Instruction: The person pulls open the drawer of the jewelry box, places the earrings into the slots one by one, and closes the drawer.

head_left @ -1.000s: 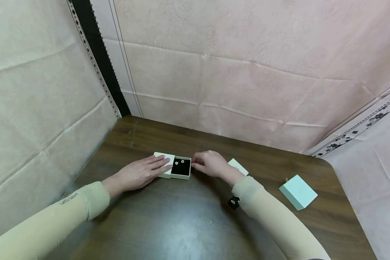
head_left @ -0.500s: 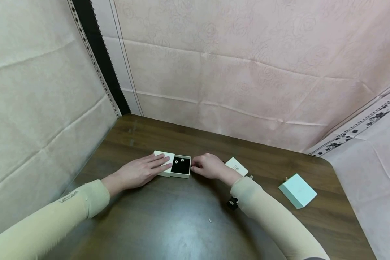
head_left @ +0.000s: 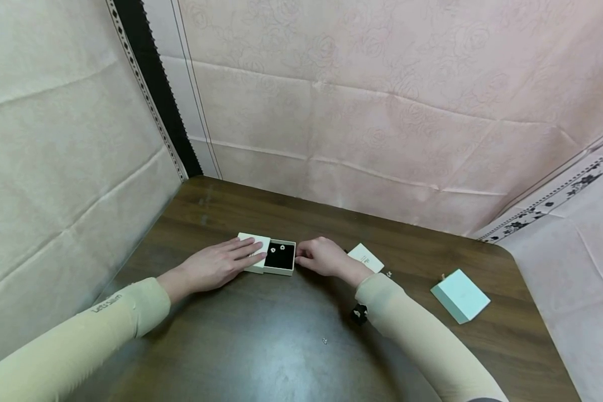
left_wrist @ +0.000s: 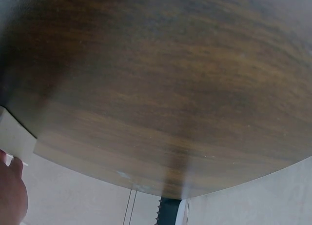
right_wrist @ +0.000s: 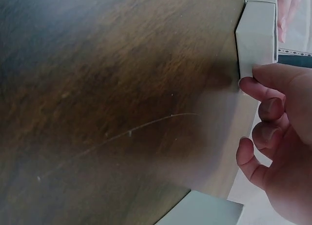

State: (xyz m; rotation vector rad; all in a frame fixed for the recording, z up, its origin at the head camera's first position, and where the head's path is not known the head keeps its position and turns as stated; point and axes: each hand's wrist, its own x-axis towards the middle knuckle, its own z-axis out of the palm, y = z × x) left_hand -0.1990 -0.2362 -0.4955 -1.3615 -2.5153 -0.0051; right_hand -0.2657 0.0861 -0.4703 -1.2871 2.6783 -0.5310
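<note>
A small white sliding jewelry box (head_left: 254, 244) lies on the wooden table, its tray (head_left: 280, 272) pulled partway out to the right. Two small stud earrings (head_left: 282, 247) sit on the tray's black pad (head_left: 280, 259). My left hand (head_left: 218, 267) rests flat across the sleeve of the box, fingers straight and spread. At the tray's right end, my right hand (head_left: 321, 257) has thumb and index finger pinching the edge, the other fingers curled. The right wrist view shows this thumb (right_wrist: 273, 74) overlapping the tray's corner.
A white card (head_left: 365, 257) with script lies right of my right hand, small shiny pieces (head_left: 389, 274) beside it. A mint-green box (head_left: 460, 296) stands farther right. Another tiny shiny piece (head_left: 324, 340) lies nearer me. A black item (head_left: 359, 314) shows by my right sleeve.
My right wrist has shifted slightly left, baring more of the white card and the shiny pieces beside it. Both hands stay at the box, and the tray stands out as far as before.
</note>
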